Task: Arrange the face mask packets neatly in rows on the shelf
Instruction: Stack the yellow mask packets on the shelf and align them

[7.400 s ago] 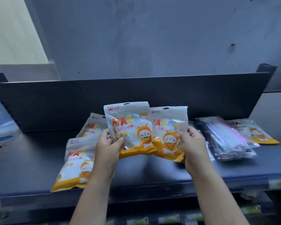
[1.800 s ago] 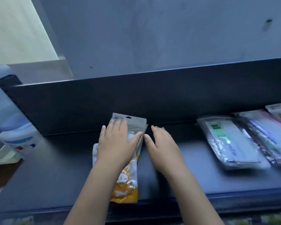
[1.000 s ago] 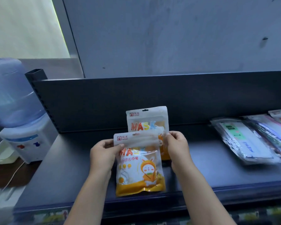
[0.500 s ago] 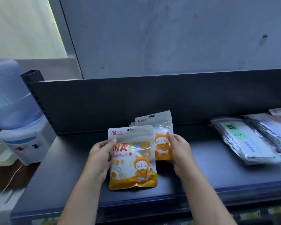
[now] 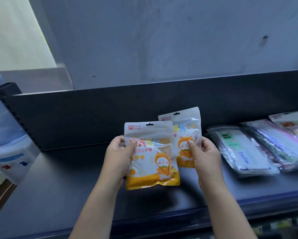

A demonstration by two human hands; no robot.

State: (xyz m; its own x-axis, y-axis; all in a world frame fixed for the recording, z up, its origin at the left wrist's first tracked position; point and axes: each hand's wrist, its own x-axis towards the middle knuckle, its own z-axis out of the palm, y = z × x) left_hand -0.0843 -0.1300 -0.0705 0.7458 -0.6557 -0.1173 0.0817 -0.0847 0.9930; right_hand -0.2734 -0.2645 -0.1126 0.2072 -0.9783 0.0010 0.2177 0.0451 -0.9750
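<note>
Two white-and-orange mask packets with a cartoon rabbit are held upright above the dark shelf [image 5: 62, 183]. My left hand [image 5: 118, 156] grips the front packet [image 5: 151, 157] by its left edge. My right hand [image 5: 204, 153] grips the rear packet [image 5: 186, 133] by its right edge, thumb on its front. The rear packet sits a little higher and to the right, partly hidden behind the front one. More packets lie flat at the right: a clear one labelled FACE MASK [image 5: 239, 150], a dark multicoloured one [image 5: 279, 145] and another orange one [image 5: 294, 125] at the frame edge.
The shelf has a dark upright back panel [image 5: 110, 114] and a front lip [image 5: 179, 216]. A water dispenser with a blue bottle [image 5: 5, 135] stands off the shelf's left end. A grey wall rises behind.
Both hands have lifted the two orange packets off the shelf and drawn them apart, the rear packet shifting right and up. The view has shifted slightly.
</note>
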